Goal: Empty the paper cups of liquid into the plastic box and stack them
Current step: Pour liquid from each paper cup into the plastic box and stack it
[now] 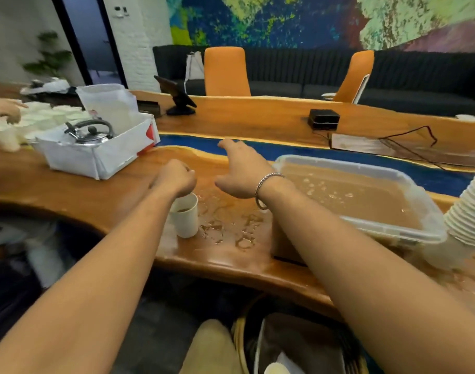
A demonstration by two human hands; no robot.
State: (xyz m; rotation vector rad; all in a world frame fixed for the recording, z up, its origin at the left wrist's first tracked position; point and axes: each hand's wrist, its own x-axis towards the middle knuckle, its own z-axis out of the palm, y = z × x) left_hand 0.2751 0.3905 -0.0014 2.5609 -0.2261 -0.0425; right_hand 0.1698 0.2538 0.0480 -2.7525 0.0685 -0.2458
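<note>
A paper cup (184,215) of brown liquid stands upright on the wet wooden table (101,195) left of the plastic box (392,230), which has a stack of cups (467,211) beside its right end. The left hand (174,177) hovers over the cup, fingers curled, on what I cannot tell, and the right hand (240,170) reaches forward between cup and box, fingers loosely spread, holding nothing. Behind the box a blue strip (258,148) runs through the table, with orange chairs (225,72), a dark sofa (419,76) and a painted wall (271,20) beyond; far left a white carton (77,157) bears a red mark (150,132) too blurred to read.
</note>
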